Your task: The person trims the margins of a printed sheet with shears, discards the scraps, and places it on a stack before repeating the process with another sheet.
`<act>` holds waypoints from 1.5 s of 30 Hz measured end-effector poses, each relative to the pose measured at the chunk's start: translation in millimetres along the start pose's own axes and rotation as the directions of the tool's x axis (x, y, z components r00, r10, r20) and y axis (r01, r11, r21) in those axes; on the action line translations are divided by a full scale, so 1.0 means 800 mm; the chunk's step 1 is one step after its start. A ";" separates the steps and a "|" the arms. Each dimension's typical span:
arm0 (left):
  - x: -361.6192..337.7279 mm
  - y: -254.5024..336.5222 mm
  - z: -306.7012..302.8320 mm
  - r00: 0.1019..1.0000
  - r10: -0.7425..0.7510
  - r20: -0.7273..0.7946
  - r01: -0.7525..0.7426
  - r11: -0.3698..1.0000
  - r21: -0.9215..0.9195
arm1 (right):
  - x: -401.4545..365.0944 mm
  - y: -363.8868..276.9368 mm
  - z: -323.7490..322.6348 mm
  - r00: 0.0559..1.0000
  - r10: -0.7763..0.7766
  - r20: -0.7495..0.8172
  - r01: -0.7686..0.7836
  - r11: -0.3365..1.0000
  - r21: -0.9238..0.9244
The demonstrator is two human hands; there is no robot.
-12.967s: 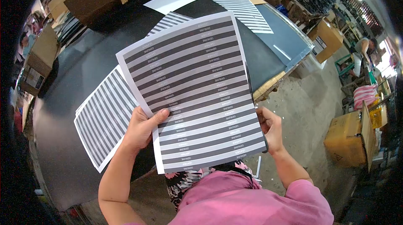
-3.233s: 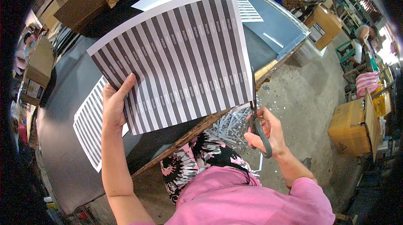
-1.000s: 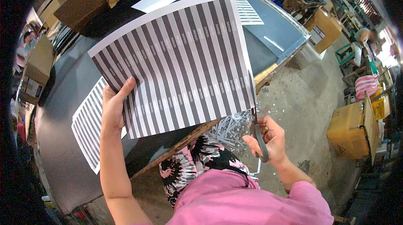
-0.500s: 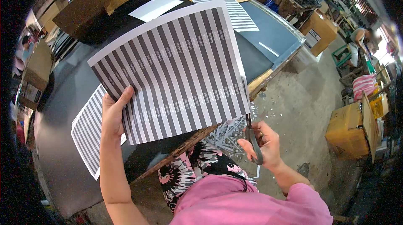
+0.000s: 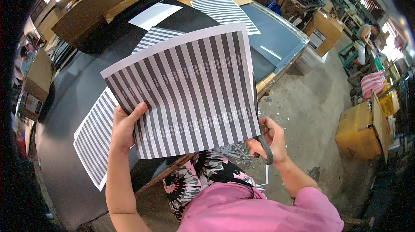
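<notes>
Pinched at its seven-o'clock edge by the left hand (image 5: 125,126), the grey-and-white striped paper sheet (image 5: 190,89) hangs above the black tabletop (image 5: 86,80), apparently with every stripe uncut. At five o'clock the right hand (image 5: 270,139) grips dark-handled scissors (image 5: 267,152) at the sheet's edge, with thin pale paper slivers (image 5: 233,150) beneath.

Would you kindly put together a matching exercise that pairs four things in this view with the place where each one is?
Things:
1. striped sheet
2. scissors
3. plain white sheet
4. cardboard box

Places:
a. on the floor at the right
b. in the right hand
c. in the left hand
d. lying on the far part of the black table

Pairs: 1-c, 2-b, 3-d, 4-a
</notes>
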State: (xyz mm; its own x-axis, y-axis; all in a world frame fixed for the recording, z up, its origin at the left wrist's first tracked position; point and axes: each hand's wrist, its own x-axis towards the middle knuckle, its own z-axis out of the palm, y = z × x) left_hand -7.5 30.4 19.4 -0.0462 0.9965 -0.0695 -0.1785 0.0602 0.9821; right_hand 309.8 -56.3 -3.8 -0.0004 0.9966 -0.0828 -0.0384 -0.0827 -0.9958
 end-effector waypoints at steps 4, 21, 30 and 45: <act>0.000 -0.001 0.002 1.000 0.000 0.000 0.000 0.999 -0.043 | 0.004 -0.001 -0.003 1.000 0.018 0.007 -0.018 0.999 -0.050; 0.003 -0.001 0.001 1.000 -0.022 -0.021 0.022 1.000 -0.001 | 0.007 0.005 0.003 0.993 -0.077 -0.088 0.064 0.989 -0.136; 0.003 -0.003 0.003 0.999 -0.038 -0.019 0.037 0.999 -0.037 | 0.005 0.006 0.000 0.994 -0.073 -0.087 0.059 0.987 -0.148; 0.000 -0.005 0.011 0.999 -0.027 -0.025 0.028 0.999 0.032 | 0.008 0.015 -0.010 0.999 -0.010 -0.045 0.005 0.994 -0.105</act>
State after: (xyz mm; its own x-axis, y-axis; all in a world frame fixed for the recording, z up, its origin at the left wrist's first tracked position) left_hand 1.5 30.5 17.0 -0.0661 0.9927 -0.1007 -0.1486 0.0900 0.9848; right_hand 317.6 -50.8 -16.5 0.0446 0.9962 -0.0748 0.0669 -0.0777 -0.9947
